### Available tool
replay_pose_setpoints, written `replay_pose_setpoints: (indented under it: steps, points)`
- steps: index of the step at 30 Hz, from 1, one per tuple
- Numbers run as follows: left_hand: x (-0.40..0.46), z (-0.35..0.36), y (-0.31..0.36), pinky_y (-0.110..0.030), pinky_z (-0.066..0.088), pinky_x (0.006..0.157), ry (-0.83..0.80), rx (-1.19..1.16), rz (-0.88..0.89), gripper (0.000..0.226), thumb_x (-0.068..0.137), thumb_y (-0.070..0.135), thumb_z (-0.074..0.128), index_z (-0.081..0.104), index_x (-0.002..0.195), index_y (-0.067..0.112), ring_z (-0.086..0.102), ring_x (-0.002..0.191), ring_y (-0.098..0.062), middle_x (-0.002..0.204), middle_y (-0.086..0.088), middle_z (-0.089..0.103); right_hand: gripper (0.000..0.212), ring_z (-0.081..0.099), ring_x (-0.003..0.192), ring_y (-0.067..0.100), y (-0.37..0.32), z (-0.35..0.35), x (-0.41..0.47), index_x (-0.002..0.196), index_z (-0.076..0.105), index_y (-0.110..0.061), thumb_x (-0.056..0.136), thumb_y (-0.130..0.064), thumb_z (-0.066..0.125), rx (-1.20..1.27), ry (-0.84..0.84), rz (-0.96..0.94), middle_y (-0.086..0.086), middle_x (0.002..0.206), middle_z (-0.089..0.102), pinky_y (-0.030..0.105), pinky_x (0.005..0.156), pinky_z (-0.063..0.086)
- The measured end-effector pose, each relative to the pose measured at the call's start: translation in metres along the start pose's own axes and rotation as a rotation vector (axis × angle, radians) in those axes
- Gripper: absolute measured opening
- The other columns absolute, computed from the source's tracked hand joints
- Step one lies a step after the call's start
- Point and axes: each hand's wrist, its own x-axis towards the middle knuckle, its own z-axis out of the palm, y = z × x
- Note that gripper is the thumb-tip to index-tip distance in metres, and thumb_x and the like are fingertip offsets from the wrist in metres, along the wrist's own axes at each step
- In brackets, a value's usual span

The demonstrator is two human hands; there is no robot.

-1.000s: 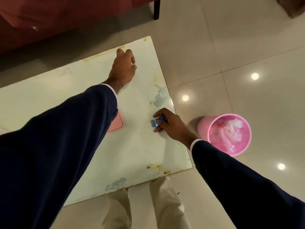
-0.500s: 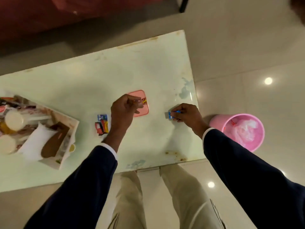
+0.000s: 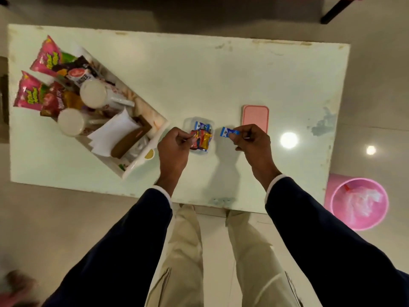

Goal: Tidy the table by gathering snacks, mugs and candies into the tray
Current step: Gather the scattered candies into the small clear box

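Note:
A white tray [image 3: 141, 161] at the table's left holds pink snack packets [image 3: 47, 56], two white mugs [image 3: 94, 94] and other wrappers. A small clear dish [image 3: 210, 121] at the table's middle holds several wrapped candies [image 3: 204, 137]. My left hand [image 3: 174, 149] pinches a candy at the dish's left edge. My right hand [image 3: 252, 140], just right of the dish, pinches a blue candy [image 3: 228, 131] above the table.
A pink flat lid [image 3: 255, 116] lies behind my right hand. A pink waste bin [image 3: 359, 203] with a plastic liner stands on the floor off the table's right end. A dark furniture leg [image 3: 336, 9] is at the far right. My legs stand at the table's near edge.
The view has swung left, bringing the tray in. My left hand came back from the far corner with a candy to the dish. My right hand lifted the blue candy and moved it left.

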Motion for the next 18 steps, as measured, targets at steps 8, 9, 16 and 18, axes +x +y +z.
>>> replay_pose_setpoints:
  steps: [8, 9, 16, 18]
  points:
    - [0.013, -0.012, -0.008, -0.001, 0.046, 0.066, -0.123, 0.084, 0.121, 0.007, 0.089, 0.002, 0.07, 0.069, 0.094, 0.007, 0.066, 0.077, 0.0, 0.094, -0.003, 0.076, 0.008, 0.07, 0.076, 0.018, -0.008, 0.068, -0.006, 0.095, 0.068, -0.01, 0.089, -0.007, 0.072, -0.061, 0.049, -0.045, 0.005, 0.09, 0.074, 0.028, 0.064, 0.057]
    - [0.015, -0.013, -0.008, 0.0, 0.045, 0.065, -0.124, 0.082, 0.134, 0.008, 0.089, 0.004, 0.071, 0.068, 0.096, 0.007, 0.065, 0.076, 0.001, 0.093, -0.001, 0.075, 0.008, 0.071, 0.078, 0.02, -0.009, 0.074, -0.006, 0.097, 0.07, -0.009, 0.09, -0.006, 0.07, -0.086, 0.065, -0.049, 0.006, 0.093, 0.075, 0.027, 0.064, 0.057]
    - [0.029, -0.023, -0.022, -0.002, 0.045, 0.068, -0.126, 0.163, 0.199, 0.031, 0.087, 0.011, 0.077, 0.063, 0.114, 0.017, 0.058, 0.085, -0.006, 0.11, 0.001, 0.057, 0.008, 0.069, 0.087, 0.016, -0.003, 0.077, -0.01, 0.099, 0.07, -0.012, 0.092, -0.016, 0.066, -0.357, 0.279, -0.163, 0.0, 0.097, 0.073, 0.026, 0.074, 0.058]
    - [0.032, -0.025, -0.028, -0.005, 0.045, 0.065, -0.153, 0.183, 0.16, 0.029, 0.091, 0.013, 0.074, 0.062, 0.116, 0.018, 0.058, 0.084, -0.005, 0.11, 0.0, 0.06, 0.014, 0.066, 0.095, 0.017, 0.002, 0.063, -0.009, 0.103, 0.07, -0.012, 0.09, -0.01, 0.065, -0.418, 0.348, -0.169, 0.003, 0.105, 0.069, 0.025, 0.081, 0.054]
